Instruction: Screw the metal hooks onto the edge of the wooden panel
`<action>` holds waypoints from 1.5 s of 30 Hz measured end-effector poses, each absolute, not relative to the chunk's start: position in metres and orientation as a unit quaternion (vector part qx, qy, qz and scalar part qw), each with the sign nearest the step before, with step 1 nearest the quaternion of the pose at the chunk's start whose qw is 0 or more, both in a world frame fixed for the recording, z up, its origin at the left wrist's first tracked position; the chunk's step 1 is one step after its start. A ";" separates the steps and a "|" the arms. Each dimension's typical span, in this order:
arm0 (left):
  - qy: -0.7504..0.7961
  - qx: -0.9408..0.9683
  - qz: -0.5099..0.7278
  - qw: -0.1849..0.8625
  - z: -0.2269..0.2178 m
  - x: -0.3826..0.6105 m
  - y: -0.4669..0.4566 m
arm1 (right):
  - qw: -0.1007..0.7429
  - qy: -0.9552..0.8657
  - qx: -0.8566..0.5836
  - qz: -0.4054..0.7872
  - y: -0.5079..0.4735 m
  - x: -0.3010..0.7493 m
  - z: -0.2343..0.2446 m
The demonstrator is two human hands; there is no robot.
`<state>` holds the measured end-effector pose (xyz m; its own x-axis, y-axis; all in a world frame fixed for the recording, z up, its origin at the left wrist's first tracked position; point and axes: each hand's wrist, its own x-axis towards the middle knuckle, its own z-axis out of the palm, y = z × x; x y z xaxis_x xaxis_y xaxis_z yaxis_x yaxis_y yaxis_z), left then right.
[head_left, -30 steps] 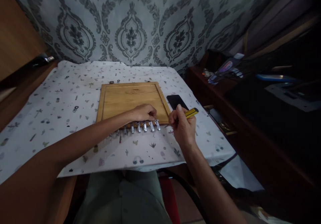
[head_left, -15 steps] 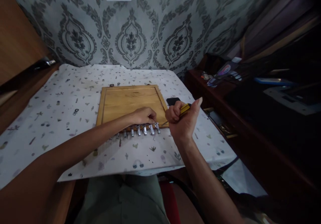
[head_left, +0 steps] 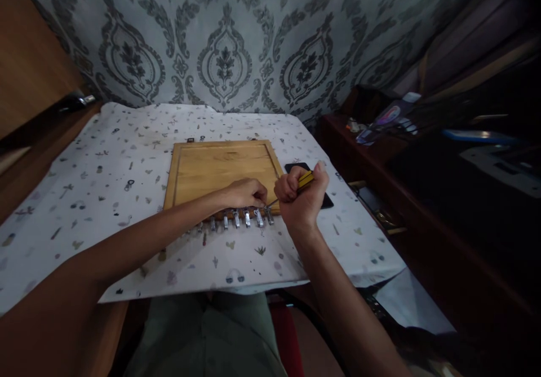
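Note:
A wooden board [head_left: 224, 168] with a raised frame lies on the table, with a row of small shiny metal clips [head_left: 247, 218] along its near edge. My left hand [head_left: 247, 193] rests on the board's near right part, fingertips pinched by the clips at that edge; what they hold is hidden. My right hand [head_left: 302, 202] is closed around the yellow-and-black handle of a screwdriver [head_left: 306, 180]. Its thin shaft points left and down, the tip close to the left fingertips and the rightmost clips. Whether the tip touches anything is too small to tell.
A patterned white cloth [head_left: 127, 196] covers the table. A black phone [head_left: 327, 201] lies just beyond and beside my right hand. On the right stands a dark red cabinet [head_left: 363, 151] with a plastic bottle [head_left: 389, 113] on it. A patterned wall [head_left: 224, 44] rises behind.
My right hand has brought the screwdriver slightly left, its tip now nearer the left fingertips. More of the phone shows. My left hand keeps its place at the board's edge.

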<state>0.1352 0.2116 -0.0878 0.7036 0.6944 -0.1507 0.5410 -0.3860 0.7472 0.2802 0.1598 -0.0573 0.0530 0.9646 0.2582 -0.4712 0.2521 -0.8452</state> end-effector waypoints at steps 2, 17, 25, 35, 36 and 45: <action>0.373 0.827 0.096 0.409 -0.089 0.135 0.212 | 0.662 -0.431 -0.289 0.540 0.160 0.280 -0.058; 0.347 0.837 0.108 0.410 -0.089 0.135 0.213 | 0.616 -0.520 -0.298 0.511 0.161 0.293 -0.044; 0.343 0.837 0.104 0.415 -0.089 0.135 0.212 | 0.596 -0.515 -0.279 0.549 0.161 0.294 -0.039; 0.357 0.832 0.098 0.412 -0.088 0.135 0.211 | 0.703 -0.469 -0.327 0.424 0.153 0.272 -0.044; 0.362 0.831 0.097 0.411 -0.089 0.135 0.211 | 0.711 -0.467 -0.333 0.407 0.151 0.267 -0.045; 0.374 0.832 0.088 0.400 -0.093 0.139 0.216 | 0.760 -0.444 -0.376 0.290 0.144 0.242 -0.053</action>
